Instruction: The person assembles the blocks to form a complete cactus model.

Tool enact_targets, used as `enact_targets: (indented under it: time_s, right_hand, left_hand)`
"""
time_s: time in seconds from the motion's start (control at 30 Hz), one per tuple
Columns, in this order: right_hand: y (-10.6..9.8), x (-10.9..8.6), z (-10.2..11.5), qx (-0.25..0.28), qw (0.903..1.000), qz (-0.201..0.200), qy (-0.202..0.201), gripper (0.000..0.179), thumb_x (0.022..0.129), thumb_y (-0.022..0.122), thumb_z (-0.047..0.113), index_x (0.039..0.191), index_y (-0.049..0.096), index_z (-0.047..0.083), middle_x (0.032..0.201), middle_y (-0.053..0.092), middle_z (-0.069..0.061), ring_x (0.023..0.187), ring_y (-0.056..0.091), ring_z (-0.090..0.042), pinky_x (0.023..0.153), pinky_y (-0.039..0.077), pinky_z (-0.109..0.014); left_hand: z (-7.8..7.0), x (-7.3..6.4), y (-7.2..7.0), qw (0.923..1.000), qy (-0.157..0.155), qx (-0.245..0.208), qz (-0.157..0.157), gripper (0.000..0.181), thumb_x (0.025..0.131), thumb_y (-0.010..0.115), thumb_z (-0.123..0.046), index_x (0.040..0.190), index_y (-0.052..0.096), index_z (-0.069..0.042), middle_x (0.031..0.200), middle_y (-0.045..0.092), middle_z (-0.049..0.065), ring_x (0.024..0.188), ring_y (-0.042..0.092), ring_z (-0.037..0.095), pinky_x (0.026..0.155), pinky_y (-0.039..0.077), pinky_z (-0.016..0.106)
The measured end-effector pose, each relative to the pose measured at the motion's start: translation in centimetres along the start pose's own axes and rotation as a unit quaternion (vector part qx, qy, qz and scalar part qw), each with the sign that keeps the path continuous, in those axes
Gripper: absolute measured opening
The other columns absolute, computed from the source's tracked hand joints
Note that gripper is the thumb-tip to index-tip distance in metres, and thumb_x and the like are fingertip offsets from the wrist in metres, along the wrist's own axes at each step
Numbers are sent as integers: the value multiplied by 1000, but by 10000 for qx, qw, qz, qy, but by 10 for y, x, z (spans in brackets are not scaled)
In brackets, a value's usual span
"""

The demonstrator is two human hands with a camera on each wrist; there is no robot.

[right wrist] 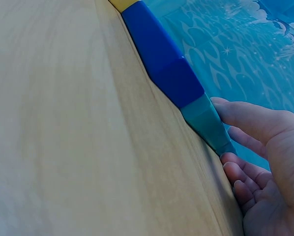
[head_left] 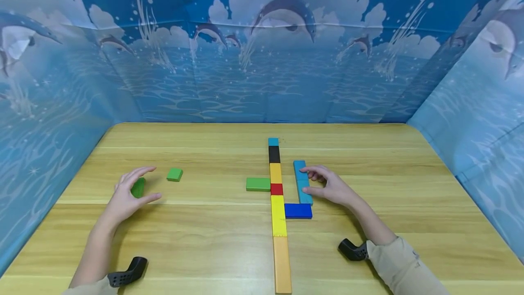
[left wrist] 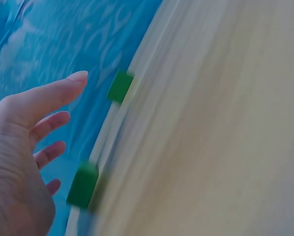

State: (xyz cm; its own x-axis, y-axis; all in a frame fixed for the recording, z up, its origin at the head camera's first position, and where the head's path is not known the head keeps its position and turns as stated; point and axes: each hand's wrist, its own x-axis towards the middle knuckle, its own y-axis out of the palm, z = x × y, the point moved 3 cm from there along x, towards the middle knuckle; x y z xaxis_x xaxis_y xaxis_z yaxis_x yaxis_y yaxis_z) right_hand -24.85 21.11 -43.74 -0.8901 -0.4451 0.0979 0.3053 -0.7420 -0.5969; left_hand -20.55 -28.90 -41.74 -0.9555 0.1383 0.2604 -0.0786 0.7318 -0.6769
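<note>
My left hand (head_left: 124, 197) hovers on the left with thumb and fingers spread and nothing between them. A green block (head_left: 138, 188) shows behind it, partly hidden, and a smaller green block (head_left: 174, 175) lies past the fingertips. Both also appear in the left wrist view, apart from the thumb. My right hand (head_left: 333, 188) is beside two light blue blocks (head_left: 300, 170) laid end to end. Its index fingertip and thumb rest at their right side, other fingers bent loosely. A dark blue block (head_left: 298, 211) meets the near end of this pair.
A column of blocks runs down the table (head_left: 204, 249): light blue, black (head_left: 274, 154), orange, red (head_left: 276, 189), yellow (head_left: 279, 215) and tan (head_left: 282, 265). A green block (head_left: 258, 184) abuts its left side. A dolphin-print curtain (head_left: 262, 85) borders the table's back and sides.
</note>
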Motion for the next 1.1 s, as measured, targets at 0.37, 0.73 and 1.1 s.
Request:
enact_targets:
  time_s: [0.37,0.73,1.1]
  right_hand:
    - [-3,-5,31,14,10000,11,92,46,81,68,7,123,51,-5,101,51,-18,90,43,-30,75,38,-34]
    - [-1,-3,27,-39,10000,17,62,46,81,68,7,123,51,-4,100,51,-16,90,44,-29,74,38,-34]
    - [0,0,3,-18,10000,-8,50,48,81,70,21,123,54,7,99,52,-8,89,44,-23,75,38,-29]
  left_hand:
    - [29,-15,-24,9985,-438,238,244,83,72,77,-22,140,33,-7,139,31,27,124,15,55,90,5,72]
    - [39,-22,-35,9927,-856,388,756,88,75,74,-26,145,24,-10,143,21,29,125,9,58,89,5,73]
    - [41,-21,-36,9937,-716,340,790,73,79,71,-24,139,34,-3,139,27,32,123,12,59,90,1,73]
